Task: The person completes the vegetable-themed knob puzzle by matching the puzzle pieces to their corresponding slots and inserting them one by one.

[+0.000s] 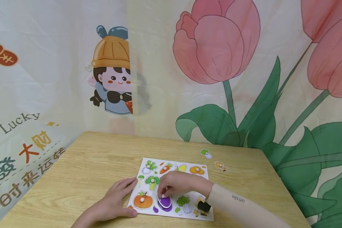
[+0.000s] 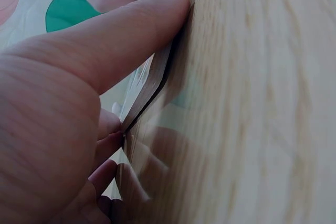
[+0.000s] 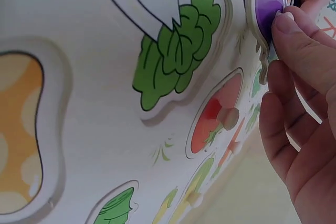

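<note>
A white wooden vegetable puzzle board (image 1: 193,214) lies flat on the table. My right hand (image 1: 178,183) pinches the knob of a purple eggplant piece (image 1: 166,202) between thumb and fingertips. The piece sits tilted over the eggplant picture near the board's front edge; in the right wrist view the eggplant piece (image 3: 266,3) shows its raised wooden rim. My left hand (image 1: 112,202) rests against the board's front left corner, fingers along the left side. Its thumb (image 2: 142,17) lies on the front edge.
Loose bok choy (image 1: 206,154) and mushroom (image 1: 220,166) pieces lie on the table (image 1: 97,158) beyond the board's right side. Knobbed pumpkin (image 1: 142,200), broccoli (image 1: 152,182) and carrot (image 1: 166,168) pieces sit in the board. The bok choy recess (image 3: 181,45) shows its printed picture.
</note>
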The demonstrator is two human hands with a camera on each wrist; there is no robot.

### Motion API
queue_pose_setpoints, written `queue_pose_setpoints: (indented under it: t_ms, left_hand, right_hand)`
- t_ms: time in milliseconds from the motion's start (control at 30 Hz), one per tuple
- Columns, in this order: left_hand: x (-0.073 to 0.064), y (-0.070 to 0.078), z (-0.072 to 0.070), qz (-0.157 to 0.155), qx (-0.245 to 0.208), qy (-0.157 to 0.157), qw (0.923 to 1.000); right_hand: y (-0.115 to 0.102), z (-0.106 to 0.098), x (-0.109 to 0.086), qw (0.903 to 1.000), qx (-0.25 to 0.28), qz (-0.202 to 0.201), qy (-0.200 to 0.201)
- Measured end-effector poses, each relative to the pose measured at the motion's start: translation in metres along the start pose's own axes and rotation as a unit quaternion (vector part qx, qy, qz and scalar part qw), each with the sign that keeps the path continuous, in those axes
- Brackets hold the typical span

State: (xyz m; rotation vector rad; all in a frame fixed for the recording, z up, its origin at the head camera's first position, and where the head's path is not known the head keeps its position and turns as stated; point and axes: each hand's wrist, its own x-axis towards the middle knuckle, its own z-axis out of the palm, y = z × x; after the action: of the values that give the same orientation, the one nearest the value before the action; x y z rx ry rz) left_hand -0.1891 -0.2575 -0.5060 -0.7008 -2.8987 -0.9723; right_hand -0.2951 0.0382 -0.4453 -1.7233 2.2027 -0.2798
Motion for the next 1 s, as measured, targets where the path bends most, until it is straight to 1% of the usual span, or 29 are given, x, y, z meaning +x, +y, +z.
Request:
queue_pose_setpoints:
  t_ms: [233, 533, 1000]
  left_hand:
    - [-0.0006, 0.0008, -0.0001, -0.011, -0.001, -0.002, 0.9999]
    - [0.001, 0.0023, -0.0001, -0.006, -0.001, 0.0, 1.0]
    - [0.0008, 0.002, 0.0011, 0.001, 0.007, 0.008, 0.9999]
  right_hand:
    - [-0.0024, 0.0037, 0.0003, 0.9998, -0.015, -0.008, -0.008]
    - [-0.0057, 0.0029, -0.001, 0.9999, -0.01, 0.001, -0.011]
    - [-0.0064, 0.0067, 0.001, 0.9995, -0.024, -0.008, -0.02]
